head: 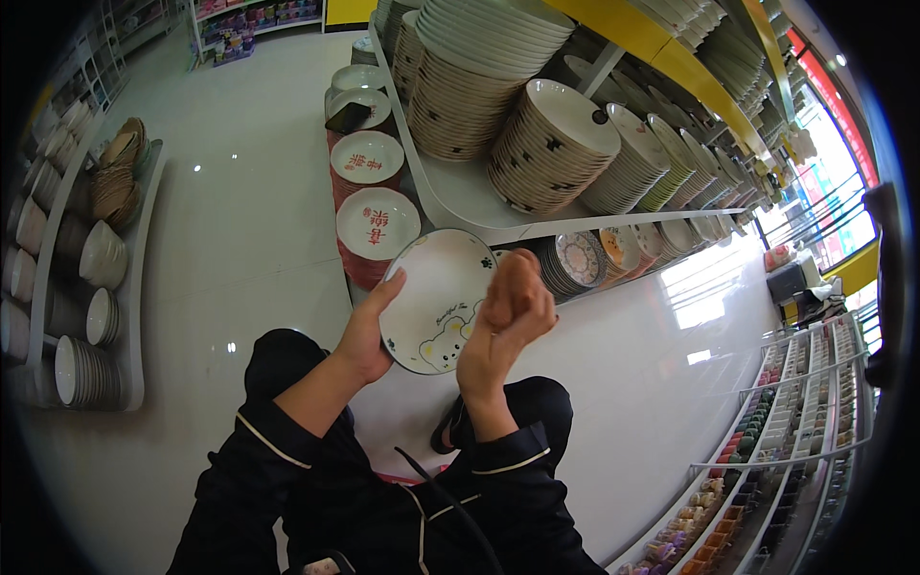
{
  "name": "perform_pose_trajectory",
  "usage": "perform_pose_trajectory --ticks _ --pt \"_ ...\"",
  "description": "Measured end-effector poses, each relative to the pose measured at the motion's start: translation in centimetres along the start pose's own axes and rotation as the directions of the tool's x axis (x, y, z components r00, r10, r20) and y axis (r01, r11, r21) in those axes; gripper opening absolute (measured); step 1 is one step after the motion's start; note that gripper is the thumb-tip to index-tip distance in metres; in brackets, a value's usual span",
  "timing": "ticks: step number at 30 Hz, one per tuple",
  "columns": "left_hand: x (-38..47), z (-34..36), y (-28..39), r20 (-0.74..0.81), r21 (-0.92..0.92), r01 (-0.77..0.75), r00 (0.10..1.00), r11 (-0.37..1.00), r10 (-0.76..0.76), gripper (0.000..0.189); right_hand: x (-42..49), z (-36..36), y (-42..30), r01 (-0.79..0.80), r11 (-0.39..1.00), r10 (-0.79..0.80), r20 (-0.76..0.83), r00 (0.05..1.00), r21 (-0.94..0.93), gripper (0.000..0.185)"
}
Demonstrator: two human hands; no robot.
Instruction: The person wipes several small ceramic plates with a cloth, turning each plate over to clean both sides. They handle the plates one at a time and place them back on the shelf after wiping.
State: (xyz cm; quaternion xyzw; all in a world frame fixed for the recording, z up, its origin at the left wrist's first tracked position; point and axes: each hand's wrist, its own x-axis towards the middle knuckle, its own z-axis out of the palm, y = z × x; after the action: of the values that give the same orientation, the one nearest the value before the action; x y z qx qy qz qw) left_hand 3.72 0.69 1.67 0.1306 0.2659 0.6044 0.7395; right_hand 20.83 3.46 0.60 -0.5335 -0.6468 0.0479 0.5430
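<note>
A round white ceramic plate [438, 287] with a dark rim, a cartoon animal drawing and small paw prints is held tilted in front of me. My left hand [369, 329] grips its left edge, with the thumb over the face. My right hand [507, 316] is raised at the plate's right side, its fingers curled and slightly blurred; whether it touches the plate or holds anything cannot be told. Just beyond the plate stand stacks of white bowls with red characters [378, 223]. A black phone-like object [348, 118] lies on one farther stack.
A white display shelf [496, 233] holds tall plate stacks [553, 147], with patterned plates [581, 259] on the level below. At the left stands another shelf [147, 287] with bowls and woven baskets [115, 183]. A rack of small goods [762, 431] curves along the right. Glossy floor tiles lie between.
</note>
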Motion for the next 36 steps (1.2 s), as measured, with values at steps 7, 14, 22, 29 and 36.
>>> perform_pose_trajectory --ticks 7,14,22,29,36 --pt "-0.3 0.6 -3.0 0.137 0.578 -0.231 0.973 0.782 0.186 0.072 -1.3 3.6 1.2 -0.262 0.947 0.233 0.162 0.959 0.187 0.049" --pt "0.1 0.0 -0.3 0.104 0.449 -0.064 0.994 0.891 0.02 0.073 -1.6 0.9 -0.8 0.115 0.969 -0.182 0.313 0.932 0.22 0.04" --pt "-0.7 0.2 2.9 0.1 0.07 -0.048 0.994 0.996 0.041 0.07 -0.7 -1.2 -3.2 0.002 0.86 -0.364 0.61 0.704 0.511 0.023" --pt "0.2 0.5 3.0 0.069 0.061 -0.037 0.997 0.997 0.032 0.068 0.6 -2.0 -0.9 0.056 0.903 -0.273 0.468 0.84 0.426 0.012" --pt "0.1 0.6 1.9 -0.001 0.069 0.076 0.997 0.995 -0.076 0.064 0.7 -1.7 -1.0 0.251 0.962 -0.268 0.203 0.942 0.105 0.048"
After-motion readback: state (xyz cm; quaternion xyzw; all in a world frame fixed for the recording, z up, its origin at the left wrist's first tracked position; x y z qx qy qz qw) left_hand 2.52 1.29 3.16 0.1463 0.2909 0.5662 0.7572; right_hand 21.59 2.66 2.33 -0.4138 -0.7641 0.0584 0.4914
